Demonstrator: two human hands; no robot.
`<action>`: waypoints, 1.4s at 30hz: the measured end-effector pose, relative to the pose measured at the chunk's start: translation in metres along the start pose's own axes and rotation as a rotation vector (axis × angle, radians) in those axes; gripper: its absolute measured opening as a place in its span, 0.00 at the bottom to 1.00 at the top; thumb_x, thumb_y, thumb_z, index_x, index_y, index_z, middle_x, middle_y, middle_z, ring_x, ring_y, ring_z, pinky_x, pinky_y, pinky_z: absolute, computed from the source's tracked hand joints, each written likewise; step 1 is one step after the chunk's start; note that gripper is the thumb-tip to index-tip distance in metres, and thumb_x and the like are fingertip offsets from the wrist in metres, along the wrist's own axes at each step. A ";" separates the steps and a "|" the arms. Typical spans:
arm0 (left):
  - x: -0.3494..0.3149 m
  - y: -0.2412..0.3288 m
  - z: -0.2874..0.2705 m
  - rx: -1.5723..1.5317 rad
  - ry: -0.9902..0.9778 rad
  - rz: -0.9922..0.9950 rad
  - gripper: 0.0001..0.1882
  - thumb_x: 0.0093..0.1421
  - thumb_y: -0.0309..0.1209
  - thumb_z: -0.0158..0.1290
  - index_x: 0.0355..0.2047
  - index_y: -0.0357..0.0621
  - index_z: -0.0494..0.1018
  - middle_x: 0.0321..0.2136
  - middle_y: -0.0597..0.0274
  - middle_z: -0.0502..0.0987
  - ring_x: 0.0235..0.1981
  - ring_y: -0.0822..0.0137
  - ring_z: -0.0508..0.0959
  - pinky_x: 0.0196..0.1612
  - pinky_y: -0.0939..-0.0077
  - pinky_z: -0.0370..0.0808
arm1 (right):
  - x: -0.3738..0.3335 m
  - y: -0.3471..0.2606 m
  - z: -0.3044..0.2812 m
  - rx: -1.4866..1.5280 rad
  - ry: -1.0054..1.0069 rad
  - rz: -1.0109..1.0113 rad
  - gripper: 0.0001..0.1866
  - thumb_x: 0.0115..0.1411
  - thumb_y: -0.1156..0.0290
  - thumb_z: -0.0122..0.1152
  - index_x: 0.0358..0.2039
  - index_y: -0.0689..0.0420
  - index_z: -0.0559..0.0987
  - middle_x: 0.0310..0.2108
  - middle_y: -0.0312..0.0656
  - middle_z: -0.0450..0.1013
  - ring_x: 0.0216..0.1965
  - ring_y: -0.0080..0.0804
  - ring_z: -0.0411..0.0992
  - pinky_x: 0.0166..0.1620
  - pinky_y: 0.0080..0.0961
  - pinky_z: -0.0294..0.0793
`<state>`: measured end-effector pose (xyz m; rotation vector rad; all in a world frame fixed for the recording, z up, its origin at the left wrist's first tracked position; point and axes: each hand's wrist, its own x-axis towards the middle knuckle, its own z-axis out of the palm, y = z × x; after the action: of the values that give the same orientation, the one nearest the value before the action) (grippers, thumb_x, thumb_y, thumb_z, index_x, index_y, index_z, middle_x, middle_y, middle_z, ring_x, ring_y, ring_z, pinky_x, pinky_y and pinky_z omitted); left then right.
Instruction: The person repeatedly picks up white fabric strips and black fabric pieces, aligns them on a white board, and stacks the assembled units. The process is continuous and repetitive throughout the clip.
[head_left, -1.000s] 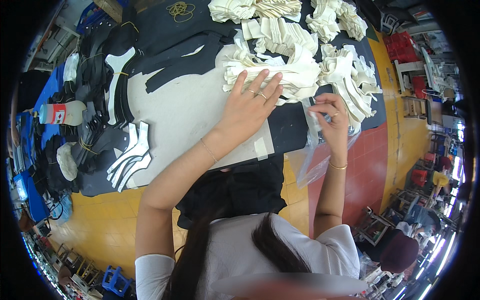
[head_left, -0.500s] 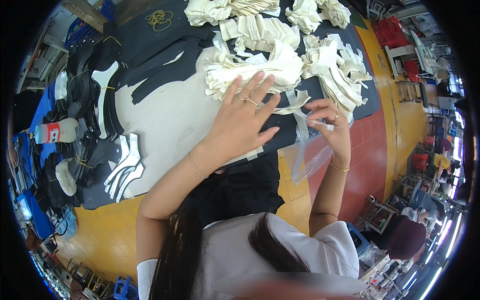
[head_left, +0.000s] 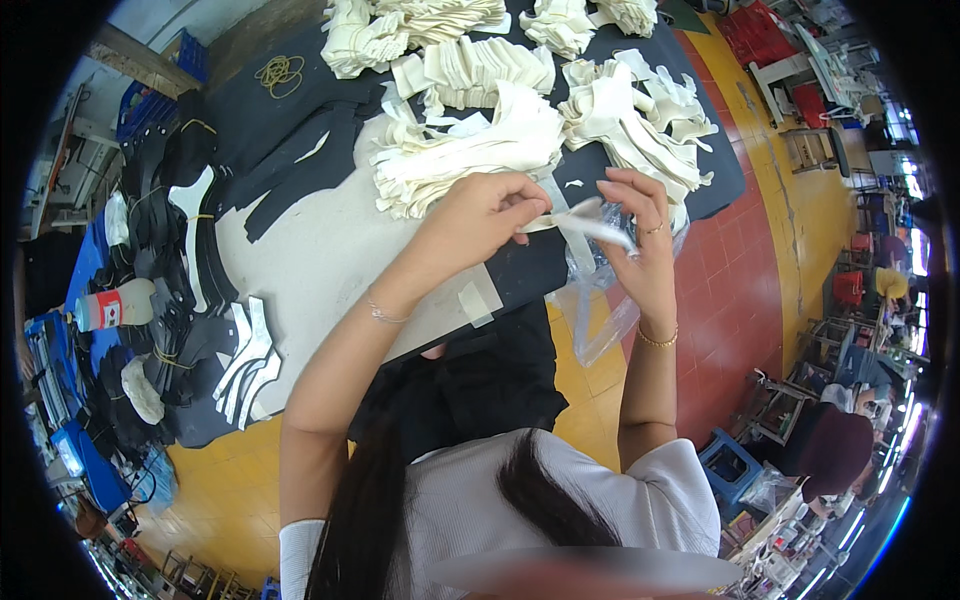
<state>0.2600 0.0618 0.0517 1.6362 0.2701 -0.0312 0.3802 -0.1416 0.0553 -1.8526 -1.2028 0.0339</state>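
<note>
Left hand (head_left: 482,217) fingers narrow, pinching cream strip (head_left: 575,220) near side of cream stack (head_left: 475,150); right hand (head_left: 646,250) half-curled, hold unclear. Loose pinch could drop strip onto plastic bag (head_left: 592,338).

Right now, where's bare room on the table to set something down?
Widest: flat pale-grey board, between silvery curved strips and left forearm. Narrower: black tabletop between board and clear plastic bag. Crowded: far side, cream fabric stacks; left edge, black fabric bundles.

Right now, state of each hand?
Left hand: closed, pinching a cream piece.
Right hand: fingers half-curled by a blurred white strip; grip cannot be told.
</note>
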 end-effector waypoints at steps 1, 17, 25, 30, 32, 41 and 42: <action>0.000 0.001 -0.004 -0.066 -0.029 -0.021 0.11 0.67 0.31 0.54 0.43 0.35 0.79 0.33 0.62 0.82 0.29 0.74 0.79 0.33 0.81 0.76 | 0.004 -0.002 0.000 -0.080 0.034 -0.036 0.26 0.51 0.80 0.72 0.51 0.53 0.78 0.54 0.42 0.71 0.51 0.30 0.70 0.48 0.25 0.71; 0.018 0.019 -0.023 -0.307 -0.084 -0.104 0.15 0.63 0.24 0.58 0.49 0.35 0.76 0.35 0.61 0.83 0.31 0.76 0.81 0.34 0.86 0.72 | 0.021 -0.011 0.006 -0.175 0.054 -0.148 0.13 0.47 0.74 0.77 0.34 0.52 0.83 0.54 0.41 0.66 0.56 0.40 0.66 0.50 0.33 0.70; 0.024 0.019 -0.025 -0.226 -0.140 -0.074 0.17 0.59 0.17 0.53 0.49 0.36 0.74 0.32 0.61 0.83 0.32 0.73 0.83 0.31 0.87 0.70 | 0.033 -0.010 0.013 -0.272 -0.053 -0.201 0.11 0.45 0.71 0.77 0.30 0.50 0.84 0.57 0.42 0.65 0.60 0.41 0.62 0.56 0.38 0.67; 0.029 0.013 -0.031 -0.193 0.004 -0.049 0.18 0.58 0.14 0.48 0.50 0.34 0.73 0.34 0.59 0.80 0.29 0.74 0.81 0.32 0.83 0.74 | 0.025 0.001 -0.008 0.220 -0.109 -0.073 0.08 0.48 0.76 0.73 0.30 0.53 0.84 0.53 0.41 0.70 0.57 0.40 0.65 0.58 0.41 0.67; 0.031 0.010 -0.033 -0.258 -0.037 -0.060 0.17 0.60 0.14 0.48 0.50 0.34 0.72 0.34 0.59 0.80 0.27 0.75 0.79 0.32 0.83 0.74 | 0.019 0.008 -0.017 0.414 -0.084 -0.037 0.07 0.50 0.76 0.72 0.30 0.56 0.82 0.47 0.41 0.72 0.55 0.38 0.68 0.57 0.41 0.68; 0.035 -0.002 -0.034 -0.201 -0.014 -0.074 0.15 0.65 0.16 0.46 0.51 0.33 0.73 0.34 0.60 0.79 0.26 0.77 0.76 0.32 0.83 0.74 | -0.011 0.015 -0.071 0.573 0.175 0.010 0.06 0.56 0.84 0.66 0.32 0.64 0.78 0.35 0.44 0.74 0.30 0.24 0.74 0.35 0.20 0.76; 0.036 -0.004 -0.034 -0.176 -0.005 -0.057 0.15 0.65 0.16 0.45 0.51 0.33 0.73 0.34 0.60 0.79 0.27 0.77 0.76 0.32 0.83 0.74 | -0.012 0.010 -0.076 0.567 0.207 0.009 0.05 0.56 0.86 0.65 0.32 0.64 0.78 0.36 0.44 0.74 0.32 0.24 0.74 0.35 0.19 0.75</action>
<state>0.2894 0.1012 0.0441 1.4534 0.3076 -0.0532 0.4163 -0.2018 0.0888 -1.3277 -0.9210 0.1670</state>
